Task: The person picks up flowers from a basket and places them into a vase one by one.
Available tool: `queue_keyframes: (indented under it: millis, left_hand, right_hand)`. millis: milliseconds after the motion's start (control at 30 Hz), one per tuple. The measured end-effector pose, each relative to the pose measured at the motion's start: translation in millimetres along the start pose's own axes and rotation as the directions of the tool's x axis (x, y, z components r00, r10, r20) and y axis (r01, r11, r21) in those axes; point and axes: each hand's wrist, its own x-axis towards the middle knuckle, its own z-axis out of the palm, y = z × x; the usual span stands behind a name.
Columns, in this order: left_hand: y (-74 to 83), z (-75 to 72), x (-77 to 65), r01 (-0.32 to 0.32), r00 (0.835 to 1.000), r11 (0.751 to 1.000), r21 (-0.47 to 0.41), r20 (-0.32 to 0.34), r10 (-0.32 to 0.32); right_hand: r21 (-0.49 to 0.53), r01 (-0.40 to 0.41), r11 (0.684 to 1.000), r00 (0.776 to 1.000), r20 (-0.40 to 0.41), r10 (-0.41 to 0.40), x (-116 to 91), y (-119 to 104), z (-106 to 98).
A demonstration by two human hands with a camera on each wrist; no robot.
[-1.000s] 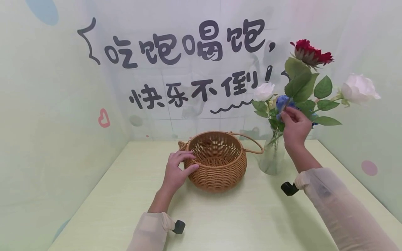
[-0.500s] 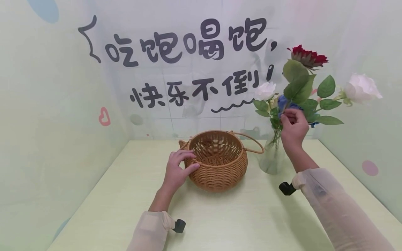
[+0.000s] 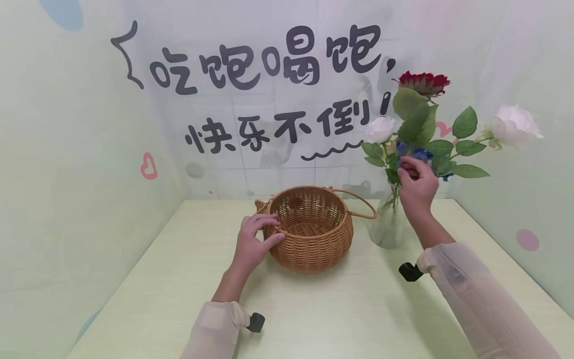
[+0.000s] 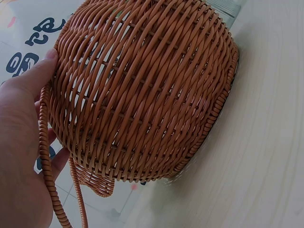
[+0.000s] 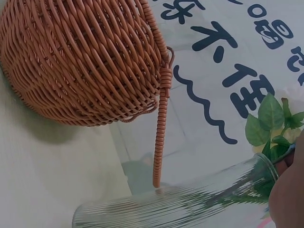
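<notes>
A round brown wicker basket (image 3: 311, 257) stands upright on the table, its handles folded outward. My left hand (image 3: 252, 244) holds its left rim; in the left wrist view the thumb (image 4: 45, 69) lies against the weave and a handle crosses the hand. To the right is a clear ribbed glass vase (image 3: 385, 227) with stems inside. Above the vase mouth, my right hand (image 3: 419, 189) pinches the stem of a red flower (image 3: 423, 84) with large green leaves. Whether that stem's lower end is inside the vase is hidden by the hand.
The vase bears a white rose (image 3: 379, 129) on the left, a pale pink rose (image 3: 515, 125) leaning far right and blue flowers (image 3: 417, 153) between. The basket's right handle (image 3: 363, 215) reaches close to the vase. Behind is a wall with black lettering (image 3: 291, 124).
My right hand has moved slightly left and down, and the red flower has swung left and lower, standing more upright. The left hand and basket have stayed in place.
</notes>
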Motion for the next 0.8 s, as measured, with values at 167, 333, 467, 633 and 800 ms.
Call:
queue_keyframes:
  millis: [167, 333, 467, 633, 800]
  left_hand:
    - [0.1, 0.3, 0.0, 0.003, 1.000, 1.000, 0.004, 0.000, -0.003]
    - [0.3, 0.4, -0.5, 0.010, 1.000, 1.000, -0.003, 0.001, -0.010]
    - [0.4, 0.3, -1.0, 0.009, 1.000, 1.000, 0.000, 0.001, -0.009]
    - [0.2, 0.5, -1.2, 0.006, 1.000, 1.000, 0.001, 0.001, -0.006]
    - [0.3, 0.3, -0.4, 0.010, 1.000, 1.000, -0.003, 0.005, -0.010]
  right_hand:
    - [-0.039, 0.024, 0.999, 0.998, 0.055, -0.022, -1.3, 2.3, -2.2]
    - [-0.077, 0.049, 0.996, 0.994, 0.096, -0.041, -2.0, 5.6, -2.6]
    - [-0.104, 0.059, 0.993, 0.993, 0.104, -0.048, -3.3, 7.0, -2.0]
    - [-0.138, 0.086, 0.987, 0.993, 0.092, -0.074, -4.3, 7.6, -1.2]
    - [-0.152, 0.107, 0.983, 0.990, 0.103, -0.092, -4.9, 8.3, -1.1]
